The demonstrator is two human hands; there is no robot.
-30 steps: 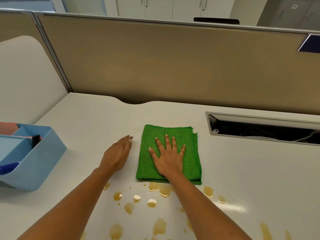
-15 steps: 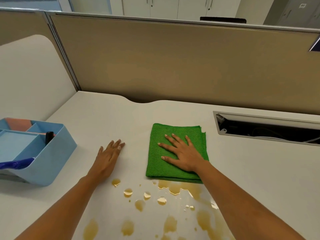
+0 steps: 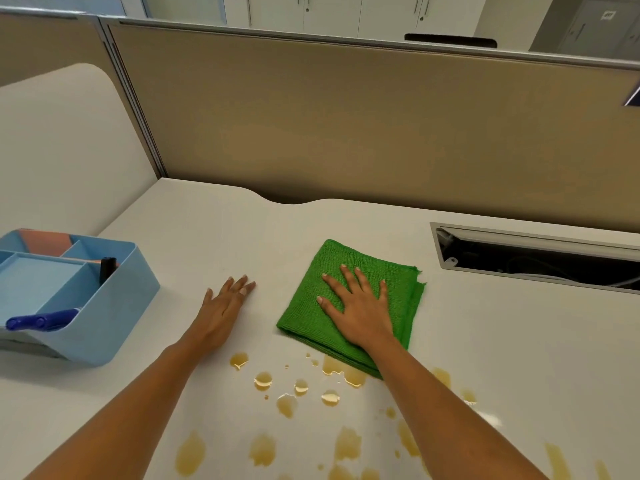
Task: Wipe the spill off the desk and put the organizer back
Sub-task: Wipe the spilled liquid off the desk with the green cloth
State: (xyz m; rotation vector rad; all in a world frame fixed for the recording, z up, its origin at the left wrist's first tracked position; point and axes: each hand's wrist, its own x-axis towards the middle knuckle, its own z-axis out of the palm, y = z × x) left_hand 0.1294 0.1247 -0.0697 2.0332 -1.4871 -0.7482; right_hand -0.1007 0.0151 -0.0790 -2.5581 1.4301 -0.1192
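Note:
A folded green cloth (image 3: pixel 401 282) lies on the white desk (image 3: pixel 207 237), turned at an angle. My right hand (image 3: pixel 356 303) presses flat on it with fingers spread. My left hand (image 3: pixel 223 310) rests flat on the bare desk just left of the cloth. Amber spill (image 3: pixel 287 403) spreads in drops and puddles across the near desk, touching the cloth's near edge. The light blue organizer (image 3: pixel 104 327) stands at the left, holding a blue pen (image 3: pixel 38 322) and a black item (image 3: pixel 106 268).
A tan partition wall (image 3: pixel 346 126) closes off the back of the desk. An open cable slot (image 3: pixel 540 258) with wires inside sits in the desk at the right. A white side panel (image 3: pixel 62 161) rises behind the organizer.
The cloth has rotated clockwise under my right hand, its near corner now closer to the spill. My left hand stays flat beside it. The view has shifted left and down.

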